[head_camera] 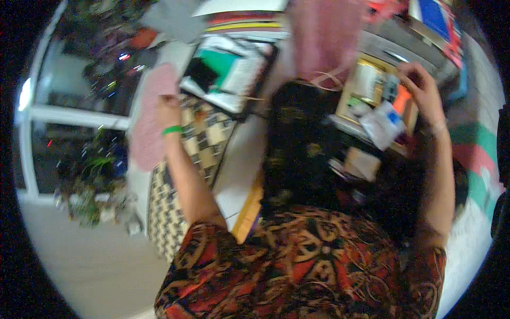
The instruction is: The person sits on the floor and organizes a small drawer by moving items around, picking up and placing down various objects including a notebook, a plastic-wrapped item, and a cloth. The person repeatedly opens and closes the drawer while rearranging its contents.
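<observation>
My left hand (169, 109), a green band at its wrist, is at the edge of a pink textured cloth (149, 131). Its fingers look curled, but blur hides whether they grip the cloth. My right hand (420, 85) hovers over the right side of a shallow wooden box or drawer (344, 105) with its fingers bent; I cannot tell if anything is between them. Inside lie a gold-edged packet (367, 81), an orange item (402, 99) and a white-and-blue packet (382, 123), which overlaps the near rim.
A black patterned cloth (295, 131) covers my lap, with a small tan box (362, 163) on it. Papers and a green sheet (221, 65) fill a dark tray at upper left. Below is checkered fabric (211, 135). Potted plants (89, 203) stand by a window.
</observation>
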Demonstrator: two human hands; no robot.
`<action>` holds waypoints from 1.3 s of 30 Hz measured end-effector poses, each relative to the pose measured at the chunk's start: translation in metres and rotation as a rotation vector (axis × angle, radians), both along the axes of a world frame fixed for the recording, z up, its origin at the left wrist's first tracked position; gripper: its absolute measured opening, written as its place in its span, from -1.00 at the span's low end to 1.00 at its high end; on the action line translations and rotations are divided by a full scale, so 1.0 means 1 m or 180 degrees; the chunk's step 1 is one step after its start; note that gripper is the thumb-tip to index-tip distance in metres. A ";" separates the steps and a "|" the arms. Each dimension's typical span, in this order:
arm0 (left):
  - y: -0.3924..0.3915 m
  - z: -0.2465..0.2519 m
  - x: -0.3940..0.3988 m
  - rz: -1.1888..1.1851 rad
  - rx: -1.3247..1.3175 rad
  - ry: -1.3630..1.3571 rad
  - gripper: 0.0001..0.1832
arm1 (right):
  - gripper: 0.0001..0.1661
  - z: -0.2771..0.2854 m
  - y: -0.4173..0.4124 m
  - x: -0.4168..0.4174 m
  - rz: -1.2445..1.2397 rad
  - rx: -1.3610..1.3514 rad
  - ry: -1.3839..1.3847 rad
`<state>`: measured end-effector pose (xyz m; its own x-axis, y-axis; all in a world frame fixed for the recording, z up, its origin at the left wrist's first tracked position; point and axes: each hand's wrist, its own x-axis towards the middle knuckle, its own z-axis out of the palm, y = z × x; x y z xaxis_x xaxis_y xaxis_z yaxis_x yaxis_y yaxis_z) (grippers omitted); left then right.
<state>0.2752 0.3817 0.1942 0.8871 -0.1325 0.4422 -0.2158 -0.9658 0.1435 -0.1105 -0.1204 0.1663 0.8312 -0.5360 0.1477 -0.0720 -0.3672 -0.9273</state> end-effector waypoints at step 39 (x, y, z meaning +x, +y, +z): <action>-0.430 -0.009 -0.172 -0.3585 -0.0649 0.3304 -0.53 | -0.49 0.004 0.004 -0.002 -0.1112 -0.2564 0.1084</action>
<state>0.1035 -0.0484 0.1850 0.2911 -0.9373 -0.1918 -0.5196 -0.3232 0.7909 -0.1126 -0.1162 0.1702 0.7093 -0.6055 0.3610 -0.5198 -0.7951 -0.3123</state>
